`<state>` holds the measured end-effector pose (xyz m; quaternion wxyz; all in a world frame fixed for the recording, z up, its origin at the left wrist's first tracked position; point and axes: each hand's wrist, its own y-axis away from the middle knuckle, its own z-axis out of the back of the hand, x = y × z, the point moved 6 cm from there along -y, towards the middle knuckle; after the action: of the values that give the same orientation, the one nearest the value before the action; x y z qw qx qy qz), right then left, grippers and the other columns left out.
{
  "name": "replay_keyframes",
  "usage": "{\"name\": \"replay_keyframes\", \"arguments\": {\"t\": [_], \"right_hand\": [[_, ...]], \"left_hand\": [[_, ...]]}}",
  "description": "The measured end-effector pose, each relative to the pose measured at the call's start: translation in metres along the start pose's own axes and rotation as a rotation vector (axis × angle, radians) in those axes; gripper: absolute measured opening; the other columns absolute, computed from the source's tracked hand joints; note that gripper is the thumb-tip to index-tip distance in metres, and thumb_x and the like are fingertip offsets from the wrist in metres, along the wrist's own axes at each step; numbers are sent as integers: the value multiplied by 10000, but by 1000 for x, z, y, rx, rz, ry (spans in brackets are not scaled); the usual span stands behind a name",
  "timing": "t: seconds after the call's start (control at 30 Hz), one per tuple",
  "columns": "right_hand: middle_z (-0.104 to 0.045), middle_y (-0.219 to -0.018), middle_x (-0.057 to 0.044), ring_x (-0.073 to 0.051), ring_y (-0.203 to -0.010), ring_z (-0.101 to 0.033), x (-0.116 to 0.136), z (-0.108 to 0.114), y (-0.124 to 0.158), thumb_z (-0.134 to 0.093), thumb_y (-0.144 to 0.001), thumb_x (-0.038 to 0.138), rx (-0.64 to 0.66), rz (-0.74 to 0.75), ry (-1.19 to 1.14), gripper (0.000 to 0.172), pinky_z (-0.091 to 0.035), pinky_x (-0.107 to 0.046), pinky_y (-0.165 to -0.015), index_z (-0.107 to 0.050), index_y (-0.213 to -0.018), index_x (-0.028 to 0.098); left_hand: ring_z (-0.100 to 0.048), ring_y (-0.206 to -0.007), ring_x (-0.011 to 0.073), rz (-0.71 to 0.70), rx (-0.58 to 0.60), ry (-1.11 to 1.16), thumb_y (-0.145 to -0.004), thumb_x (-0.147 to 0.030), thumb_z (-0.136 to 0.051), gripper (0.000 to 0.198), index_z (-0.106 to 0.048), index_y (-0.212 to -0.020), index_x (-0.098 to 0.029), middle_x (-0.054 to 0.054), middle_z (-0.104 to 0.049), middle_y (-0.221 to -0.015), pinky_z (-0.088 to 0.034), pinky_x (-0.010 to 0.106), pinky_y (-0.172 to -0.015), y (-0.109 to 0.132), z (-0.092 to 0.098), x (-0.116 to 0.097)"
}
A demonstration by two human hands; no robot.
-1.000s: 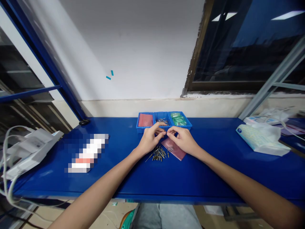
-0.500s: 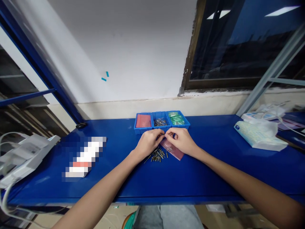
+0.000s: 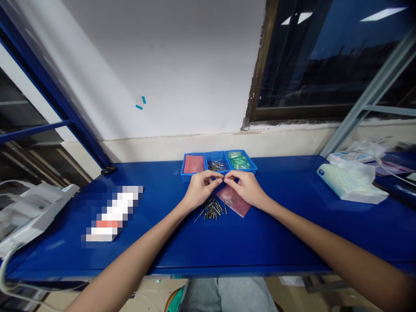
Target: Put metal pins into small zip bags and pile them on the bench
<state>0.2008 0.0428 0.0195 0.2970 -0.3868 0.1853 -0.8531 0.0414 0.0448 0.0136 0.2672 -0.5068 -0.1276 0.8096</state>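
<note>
My left hand [image 3: 199, 189] and my right hand [image 3: 244, 187] meet fingertip to fingertip above the blue table [image 3: 227, 242], both pinched on one small thin metal part that is too small to name. Below them lies a loose pile of small metal pins [image 3: 212, 209]. A pink plastic bag [image 3: 234, 201] lies flat right of the pile, partly under my right hand. Just behind the hands stand three joined blue bins: one with pink bags [image 3: 194, 164], one with metal pins [image 3: 217, 165], one with green parts [image 3: 240, 162].
A blurred-out white and red object [image 3: 112, 213] lies at the left. White devices with cables [image 3: 29, 210] sit at the far left edge. White plastic packets [image 3: 351, 182] lie at the right. A small black object [image 3: 108, 170] rests by the back wall.
Both hands stay pinched together over the pin pile, with only small finger shifts. The view drifted slightly to the right.
</note>
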Motion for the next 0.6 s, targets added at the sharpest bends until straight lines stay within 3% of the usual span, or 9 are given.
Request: {"name": "replay_keyframes", "arguments": {"t": [0.13, 0.27, 0.4, 0.5, 0.6], "right_hand": [[-725, -921, -70, -233, -937, -625, 0, 12, -17, -505, -962, 214, -106, 59, 276, 192, -468, -373, -851, -681, -893, 185], [-706, -1031, -126, -288, -1027, -587, 2, 12, -44, -504, -966, 227, -84, 15, 450, 194, -476, -416, -867, -674, -1018, 147], [-671, -1149, -132, -275, -1090, -566, 27, 9, -37, -476, -984, 215, -75, 107, 374, 236, -445, -439, -968, -606, -1164, 135], [-677, -1050, -86, -241, -1019, -586, 38, 1, -11, -495, -980, 204, 43, 137, 285, 157, -451, -402, -936, -621, -1068, 170], [-658, -949, -67, -220, -943, -589, 32, -11, 11, -514, -977, 209, 176, 81, 274, 129, -458, -359, -855, -638, -955, 180]], "left_hand": [[-567, -611, 103, -135, -72, -186, -943, -250, -574, 346, -545, -1277, -163, 17, -669, -864, -469, 242, -613, 0, 11, -6], [-582, -673, 133, -227, -35, -418, -974, -212, -475, 250, -556, -1204, -155, 29, -643, -841, -475, 274, -671, 0, 19, -13], [-581, -644, 152, -219, 183, -614, -947, -203, -487, 242, -595, -1158, -158, 27, -641, -759, -412, 274, -611, -1, 20, -13], [-547, -588, 143, -146, 368, -664, -904, -217, -537, 188, -648, -1051, -177, 14, -627, -692, -348, 271, -561, 0, 20, -7], [-527, -574, 128, 0, 535, -519, -871, -273, -596, 157, -661, -978, -178, -5, -609, -670, -344, 256, -545, 1, 20, 0]]}}
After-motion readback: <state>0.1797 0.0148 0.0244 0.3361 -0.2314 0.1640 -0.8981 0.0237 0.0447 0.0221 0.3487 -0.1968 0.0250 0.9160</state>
